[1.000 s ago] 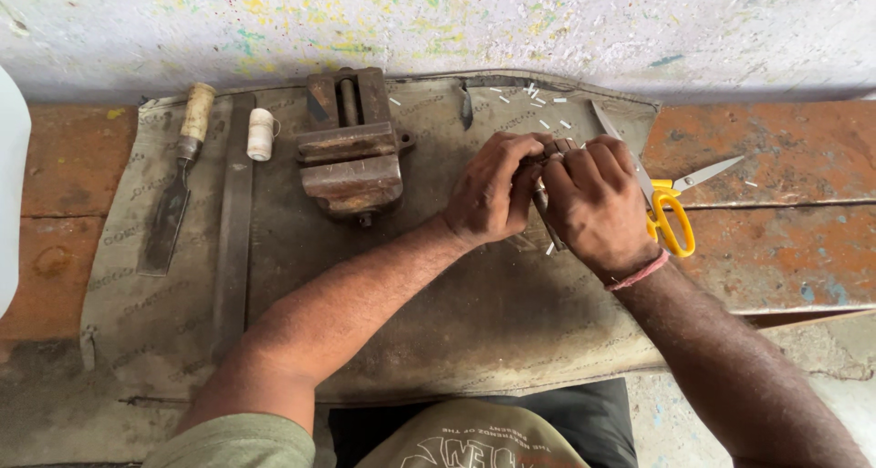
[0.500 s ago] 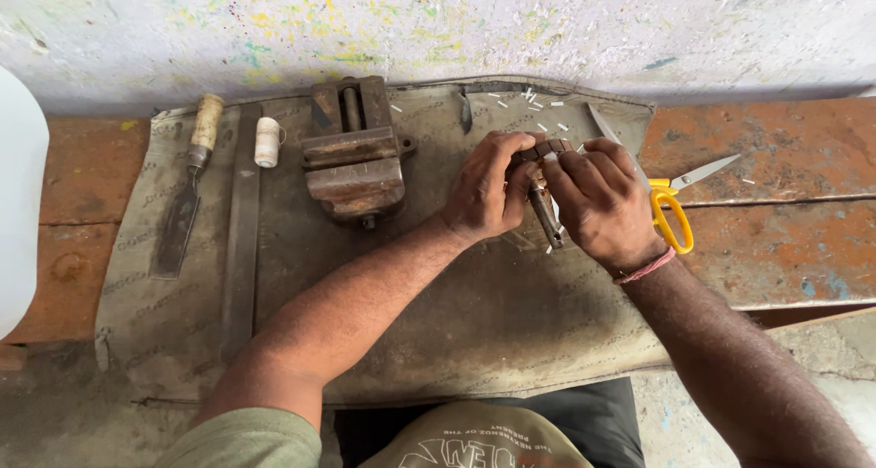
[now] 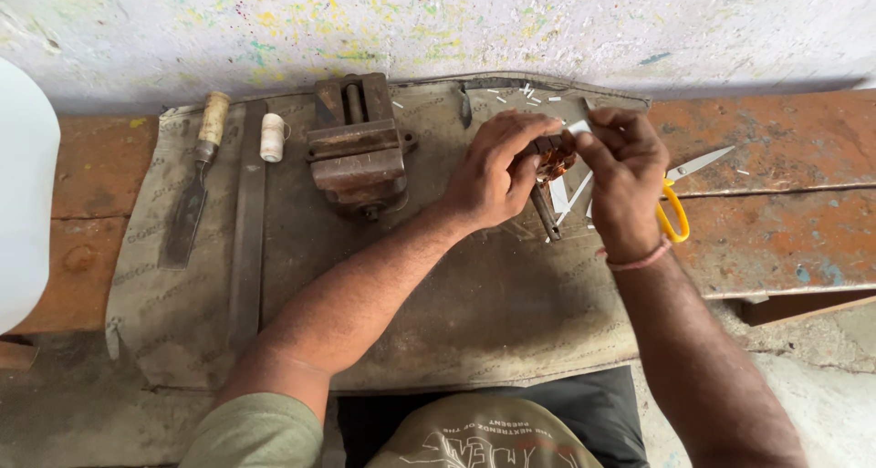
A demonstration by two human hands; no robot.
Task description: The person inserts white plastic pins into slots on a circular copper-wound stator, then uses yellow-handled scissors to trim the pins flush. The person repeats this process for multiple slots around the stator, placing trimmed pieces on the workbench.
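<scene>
Left hand curls closed around a small copper-wound armature above the cloth-covered bench | right hand pinches a white paper strip at its top | yellow-handled scissors just beside, rusty vise left.

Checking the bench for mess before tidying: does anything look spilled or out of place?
Small white slips lie scattered on the grey cloth above and beneath the hands. The yellow-handled scissors lie off the cloth on the rusty bench. Nothing else stands out.
</scene>
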